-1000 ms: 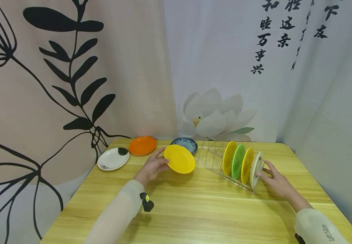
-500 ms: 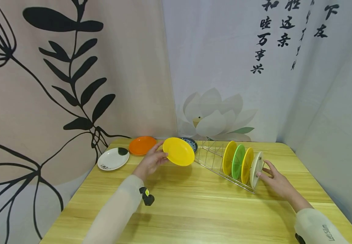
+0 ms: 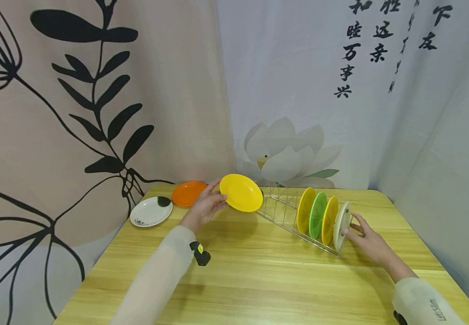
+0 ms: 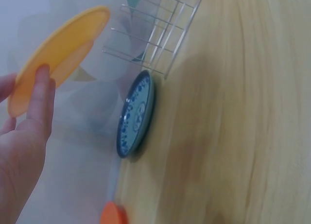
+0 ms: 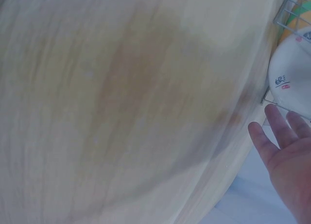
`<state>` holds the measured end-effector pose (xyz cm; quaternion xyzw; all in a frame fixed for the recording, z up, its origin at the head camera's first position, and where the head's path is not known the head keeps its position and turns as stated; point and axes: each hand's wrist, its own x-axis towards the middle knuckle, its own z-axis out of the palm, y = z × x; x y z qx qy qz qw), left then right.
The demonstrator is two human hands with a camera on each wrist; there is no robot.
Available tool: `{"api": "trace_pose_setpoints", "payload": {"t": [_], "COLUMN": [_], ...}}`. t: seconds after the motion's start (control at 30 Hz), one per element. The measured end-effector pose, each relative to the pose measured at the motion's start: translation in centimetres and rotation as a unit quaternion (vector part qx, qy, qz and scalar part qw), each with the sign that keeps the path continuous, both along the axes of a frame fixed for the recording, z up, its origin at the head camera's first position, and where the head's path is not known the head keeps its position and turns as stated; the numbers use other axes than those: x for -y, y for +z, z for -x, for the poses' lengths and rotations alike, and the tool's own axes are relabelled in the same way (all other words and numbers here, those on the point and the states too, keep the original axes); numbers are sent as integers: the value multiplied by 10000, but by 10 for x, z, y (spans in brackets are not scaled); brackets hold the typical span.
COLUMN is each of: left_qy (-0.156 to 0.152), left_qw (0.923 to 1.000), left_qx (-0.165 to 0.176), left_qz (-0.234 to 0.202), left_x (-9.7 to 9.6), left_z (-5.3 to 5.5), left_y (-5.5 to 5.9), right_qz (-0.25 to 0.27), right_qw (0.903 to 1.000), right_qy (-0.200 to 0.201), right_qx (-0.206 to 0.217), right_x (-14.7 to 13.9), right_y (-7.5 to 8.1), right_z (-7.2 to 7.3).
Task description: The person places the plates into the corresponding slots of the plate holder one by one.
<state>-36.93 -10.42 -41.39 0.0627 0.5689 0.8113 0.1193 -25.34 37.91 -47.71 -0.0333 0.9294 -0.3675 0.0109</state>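
Note:
In the head view my left hand [image 3: 206, 205] pinches a yellow plate [image 3: 241, 193] by its left edge, tilted and held above the table. The left wrist view shows the fingers on the underside of this plate [image 4: 58, 54]. Beneath it lies a blue-patterned plate [image 4: 136, 114], almost wholly hidden in the head view. My right hand [image 3: 366, 241] is at the right end of a wire dish rack [image 3: 291, 230], beside a white plate [image 3: 342, 225] standing there. Seen from the right wrist, its fingers are loosely extended near the white plate [image 5: 294, 68]; contact is unclear.
Left of the white plate, a yellow plate [image 3: 329, 220], a green plate [image 3: 317, 215] and another yellow plate [image 3: 305, 210] stand in the rack. An orange plate [image 3: 186, 194] and a white plate with a dark patch [image 3: 149, 213] lie at the back left. Curtains border the table.
My left hand has raised the yellow plate and moved it toward the back, covering the blue-patterned plate in the head view. The right hand has stayed in place.

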Motion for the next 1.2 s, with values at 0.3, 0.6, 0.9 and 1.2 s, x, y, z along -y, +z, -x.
{"api": "trace_pose_setpoints", "payload": {"t": [0.3, 0.6, 0.9, 1.2], "left_qy": [-34, -152, -36, -79], "left_qw": [9999, 9995, 9996, 9991], "left_qx": [-155, -292, -290, -398], "left_qz": [-26, 42, 69, 147], "left_x": [-14, -31, -57, -82], "left_z": [2, 6, 10, 13], "left_y": [9, 15, 22, 28], "right_qz": [27, -26, -12, 56], "right_qw": [10000, 10000, 10000, 10000], "right_qy": [-4, 17, 18, 8], "right_qx": [30, -51, -32, -1], "right_x": [-1, -2, -3, -3], "right_y": [-1, -2, -3, -3], "right_z": [0, 2, 2, 2]}}
